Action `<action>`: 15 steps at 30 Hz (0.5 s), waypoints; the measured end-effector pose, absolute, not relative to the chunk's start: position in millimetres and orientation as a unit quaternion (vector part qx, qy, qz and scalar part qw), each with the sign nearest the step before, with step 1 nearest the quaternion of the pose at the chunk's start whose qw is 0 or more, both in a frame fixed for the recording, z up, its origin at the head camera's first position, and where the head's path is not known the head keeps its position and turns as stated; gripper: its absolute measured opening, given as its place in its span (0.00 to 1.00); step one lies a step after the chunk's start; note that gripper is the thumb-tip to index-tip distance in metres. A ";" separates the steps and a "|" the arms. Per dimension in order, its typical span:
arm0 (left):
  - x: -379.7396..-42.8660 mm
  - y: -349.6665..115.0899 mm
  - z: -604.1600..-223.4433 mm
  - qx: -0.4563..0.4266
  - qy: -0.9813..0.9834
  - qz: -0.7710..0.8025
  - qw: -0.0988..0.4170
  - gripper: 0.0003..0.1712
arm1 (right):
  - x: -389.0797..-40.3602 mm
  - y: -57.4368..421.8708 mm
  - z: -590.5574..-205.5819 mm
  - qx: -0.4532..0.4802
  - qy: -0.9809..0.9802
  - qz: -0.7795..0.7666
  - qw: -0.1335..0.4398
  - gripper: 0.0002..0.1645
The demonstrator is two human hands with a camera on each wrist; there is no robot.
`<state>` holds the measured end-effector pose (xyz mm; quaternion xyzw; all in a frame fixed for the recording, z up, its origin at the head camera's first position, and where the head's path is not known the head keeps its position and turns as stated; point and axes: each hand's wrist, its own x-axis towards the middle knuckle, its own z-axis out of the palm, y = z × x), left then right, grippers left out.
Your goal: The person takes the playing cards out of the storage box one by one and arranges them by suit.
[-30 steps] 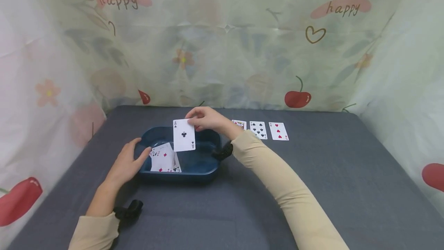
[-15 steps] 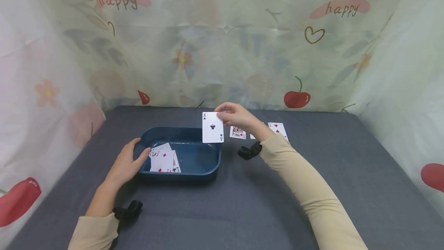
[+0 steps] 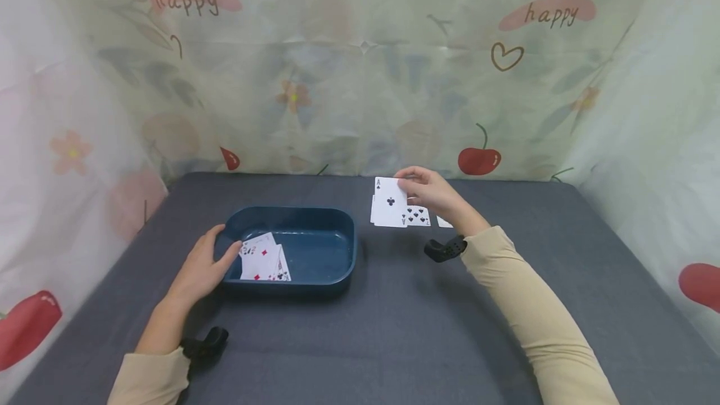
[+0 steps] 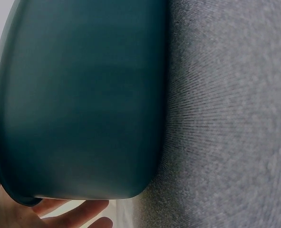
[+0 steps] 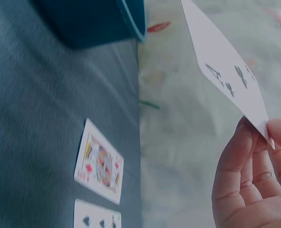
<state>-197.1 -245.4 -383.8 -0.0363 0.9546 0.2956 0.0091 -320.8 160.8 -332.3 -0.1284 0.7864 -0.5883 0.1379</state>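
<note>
White ace point(image 3: 390, 202) in right hand point(image 3: 432, 194)

The left sleeve point(image 3: 149, 381) and right sleeve point(image 3: 540, 311) are plain beige, the right one creased. The left wrist camera point(image 3: 205, 345) and right wrist camera point(image 3: 447, 249) are black and curved, the right one dotted.

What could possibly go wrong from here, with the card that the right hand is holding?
The ace of clubs is pinched near one corner by the right hand, so it might slip or swing. If lowered carelessly, it could cover or nudge the face card below. The left hand is on the rim of the tray; a tug might shift it.
</note>
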 end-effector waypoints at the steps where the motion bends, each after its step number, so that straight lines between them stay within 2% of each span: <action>1: -197.2 -245.3 -383.7 -0.036 0.955 0.295 0.008 0.45 | -321.1 165.5 -333.4 -0.126 0.787 -0.589 0.136 0.18; 8: -197.0 -245.6 -383.7 -0.034 0.955 0.296 0.009 0.45 | -319.9 195.1 -338.7 -0.079 0.799 -0.585 0.115 0.21; 15: -197.0 -245.8 -384.3 -0.033 0.954 0.297 0.013 0.44 | -325.0 231.3 -347.4 -0.040 0.804 -0.587 0.091 0.29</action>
